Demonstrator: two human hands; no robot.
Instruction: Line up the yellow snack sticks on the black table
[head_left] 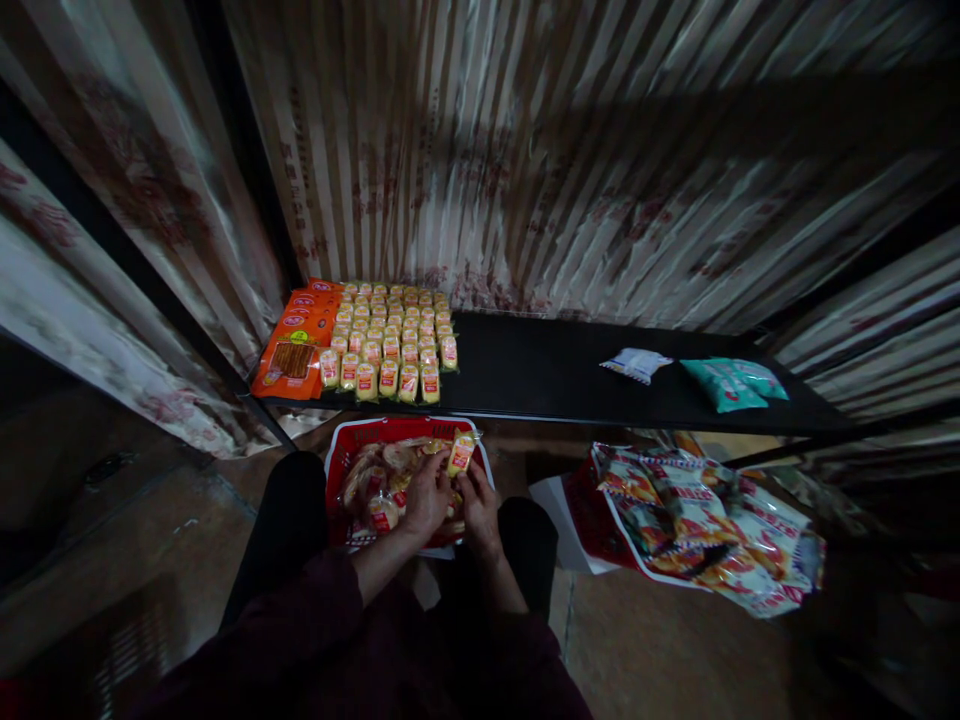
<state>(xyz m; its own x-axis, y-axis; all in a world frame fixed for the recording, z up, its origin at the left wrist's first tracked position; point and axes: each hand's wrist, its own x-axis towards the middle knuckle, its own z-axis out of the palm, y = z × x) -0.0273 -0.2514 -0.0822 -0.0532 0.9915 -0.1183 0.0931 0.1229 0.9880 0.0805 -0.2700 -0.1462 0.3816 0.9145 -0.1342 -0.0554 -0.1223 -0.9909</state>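
A small yellow wrapped snack cake [461,453] with a red and white label stands upright between my fingertips. My right hand [480,508] pinches its lower end. On its left side, the closed fingers of my left hand [429,497] also grip the wrapper. Both hands are over a red basket [337,470] with a white rim, set between my knees. Inside the basket lie more wrapped cakes [382,513], some paler and rounder. Ahead, several rows of similar yellow cakes [388,378] stand lined up on a black shelf [525,375].
Orange snack packets [291,352] overlap at the shelf's left end. A white-blue packet [637,364] and teal packets [726,383] lie on its right. A second red basket [592,515], heaped with bagged snacks [697,510], stands right of my knee. Dark posts and striped curtains [480,160] surround the shelf.
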